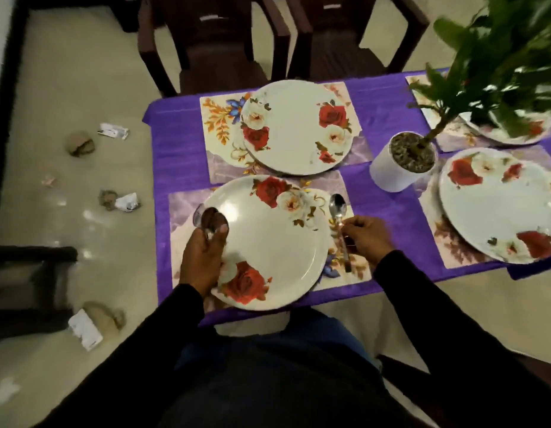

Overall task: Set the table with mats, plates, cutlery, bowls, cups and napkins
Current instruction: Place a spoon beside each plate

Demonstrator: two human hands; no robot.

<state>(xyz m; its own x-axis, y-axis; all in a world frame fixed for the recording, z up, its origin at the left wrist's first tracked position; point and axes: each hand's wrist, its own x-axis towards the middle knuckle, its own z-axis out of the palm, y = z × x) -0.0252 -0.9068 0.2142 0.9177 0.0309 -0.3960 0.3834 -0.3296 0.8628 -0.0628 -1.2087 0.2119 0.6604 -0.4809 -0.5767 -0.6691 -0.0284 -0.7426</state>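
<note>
From the head view, the right hand [365, 239] pinches a spoon [339, 220] lying on the mat [354, 267] right of the near plate [268, 242]; the left hand [203, 257] clutches more spoons [211, 219]. Cutlery step: next, let go and straighten it.

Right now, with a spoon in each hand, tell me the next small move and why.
Probably let go of the spoon: it already lies on the mat beside the near plate, with the right hand pinching its handle. The left hand holds more spoons for other places.
</note>
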